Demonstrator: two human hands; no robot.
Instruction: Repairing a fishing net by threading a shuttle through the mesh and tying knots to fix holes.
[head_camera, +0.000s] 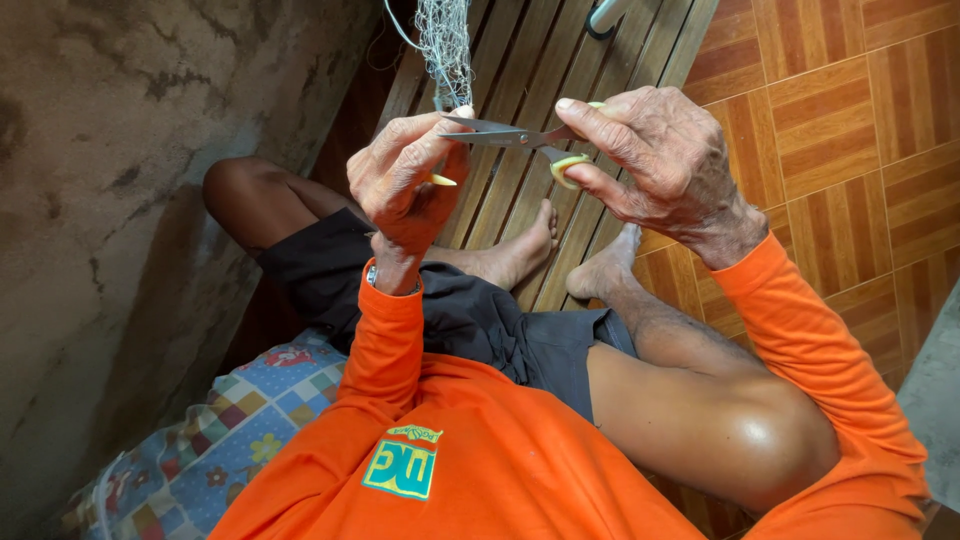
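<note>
The person sits on the floor with a strand of netting (443, 45) hanging taut above both hands. The left hand (405, 180) pinches the lower end of the net, fingers closed on it, a small yellow piece tucked beneath. The right hand (655, 160) has its fingers through the yellow loops of a pair of scissors (510, 136). The scissors lie nearly level, long axis across, tips pointing left toward the pinched net, blades barely parted. This looks like trimming; a clean snip calls for keeping the strand taut.
</note>
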